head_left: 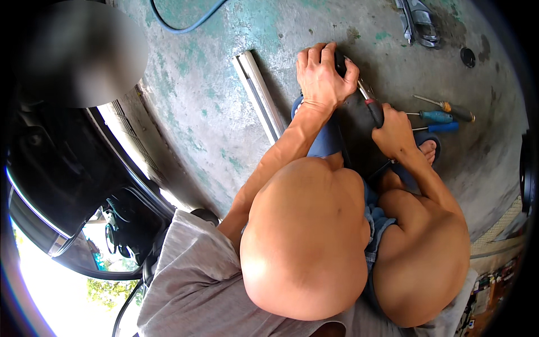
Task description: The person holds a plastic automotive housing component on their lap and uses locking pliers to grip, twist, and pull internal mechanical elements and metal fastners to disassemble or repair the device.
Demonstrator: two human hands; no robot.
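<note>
Screwdrivers (438, 116) crowd the right grip (393, 132); floor (196, 92) left of rail (260, 98) is free.

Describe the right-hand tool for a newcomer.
On the grey floor, beyond the bare knees, find the right grip. It holds a metal-ended tool. Unlike the three loose screwdrivers to its right, its dark handle has a red band.

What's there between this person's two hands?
The head view shows the shiny metal end of a red-and-black-handled tool, gripped by the right hand, pointing toward the black part in the left hand.
</note>
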